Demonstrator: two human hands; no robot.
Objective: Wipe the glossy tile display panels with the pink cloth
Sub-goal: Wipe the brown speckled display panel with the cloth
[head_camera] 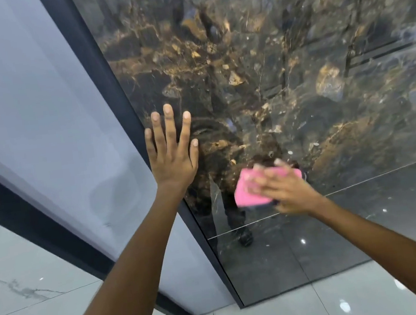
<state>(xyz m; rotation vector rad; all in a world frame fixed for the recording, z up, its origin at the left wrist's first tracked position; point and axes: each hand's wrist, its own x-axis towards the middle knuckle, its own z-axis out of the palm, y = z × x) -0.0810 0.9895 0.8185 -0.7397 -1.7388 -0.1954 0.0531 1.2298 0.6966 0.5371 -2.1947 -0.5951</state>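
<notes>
Down low on the dark panel, our right hand lies across the pink cloth with its fingers spread over the top of it. That hand is smeared by motion blur, so we cannot tell whether the fingers press flat or curl round the far edge of the cloth. We see one cloth only, folded into a thick pad, and a darker layer shows along its lower edge; the hand hides its right part. It lies against the panel, just above the thin pale seam that crosses the glossy surface.

Our left hand is up and to the left, well apart from the cloth, with all five fingers straight and fanned, holding nothing. It sits over the panel's left margin, near the black frame; whether the palm actually touches the surface we cannot say.

We count two display panels: the dark marbled one with gold veining, and a pale grey one to its left, each edged in black. Both run off the top of the view. In the dark gloss a dim reflection of a standing figure shows between our hands, too murky to make out beyond legs and shoes.

Below lie light floor tiles, one at the left marked with a grey vein.
</notes>
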